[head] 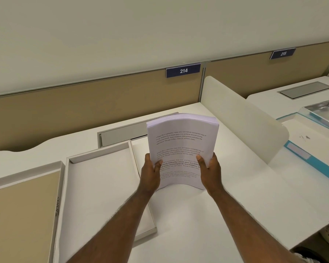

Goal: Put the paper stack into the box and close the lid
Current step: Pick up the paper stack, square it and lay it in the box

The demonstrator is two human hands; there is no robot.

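Note:
A thick paper stack (180, 141) with printed text stands on its lower edge on the white desk, bowed and tilted away from me. My left hand (150, 173) grips its left side and my right hand (210, 169) grips its right side, thumbs on the front sheet. To the left lies the open, shallow white box (70, 205), empty inside. Its lid (25, 215) lies further left, tan inside, partly cut off by the frame edge.
A grey cable flap (122, 133) is set into the desk behind the box. A rounded white divider (241, 118) stands at the right, with a blue-edged folder (300, 154) and a clear tray (323, 112) on the neighbouring desk. Tan partitions run along the back.

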